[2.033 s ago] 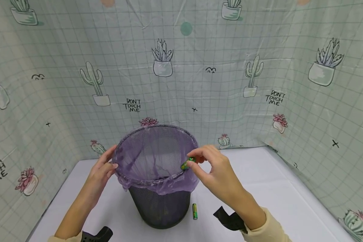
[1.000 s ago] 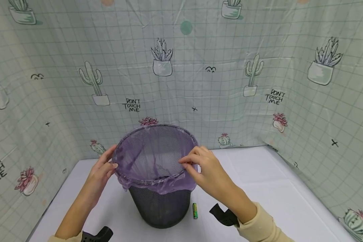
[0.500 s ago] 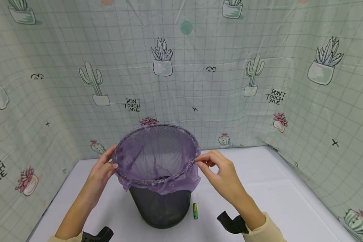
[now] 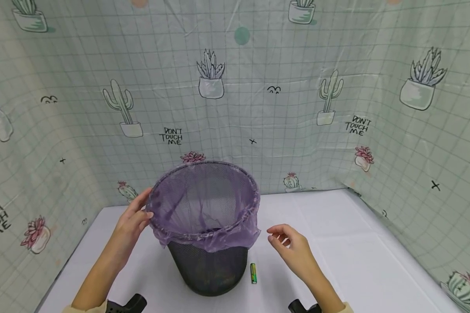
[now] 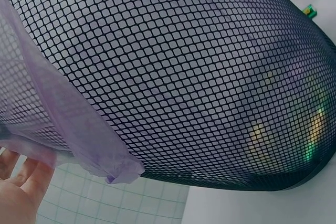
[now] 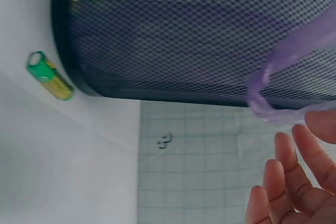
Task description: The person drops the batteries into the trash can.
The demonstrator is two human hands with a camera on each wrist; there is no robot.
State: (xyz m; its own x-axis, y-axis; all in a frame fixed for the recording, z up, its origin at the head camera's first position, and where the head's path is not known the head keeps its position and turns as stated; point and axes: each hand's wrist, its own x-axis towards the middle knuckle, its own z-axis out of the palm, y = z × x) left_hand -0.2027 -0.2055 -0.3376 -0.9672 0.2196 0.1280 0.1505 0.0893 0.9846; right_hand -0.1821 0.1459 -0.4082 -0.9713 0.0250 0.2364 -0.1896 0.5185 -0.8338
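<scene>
A black mesh wastebasket (image 4: 207, 269) stands on the table, lined with a thin purple bin bag (image 4: 235, 232) folded over its rim. At its left side my left hand (image 4: 131, 219) grips the bagged rim, thumb inside the edge and fingers outside. Off the right side hovers my right hand (image 4: 293, 250), fingers loosely bent and holding nothing. Below it, close by the base of the basket, lies one green and yellow AA-type battery (image 4: 253, 273). In the right wrist view the same battery (image 6: 51, 75) lies on its side. Green and yellow shapes (image 5: 315, 129) show through the mesh at the bottom.
A white table (image 4: 348, 252) spreads under the basket. Cactus-printed cloth (image 4: 227, 121) hangs behind and along both sides. Black straps with devices, such as the left one (image 4: 127, 304), sit at the wrists below the hands.
My right hand lets a battery go inside the basket, pulls back across the rim, then drops down and right toward the table. The left hand keeps its grip in place.
</scene>
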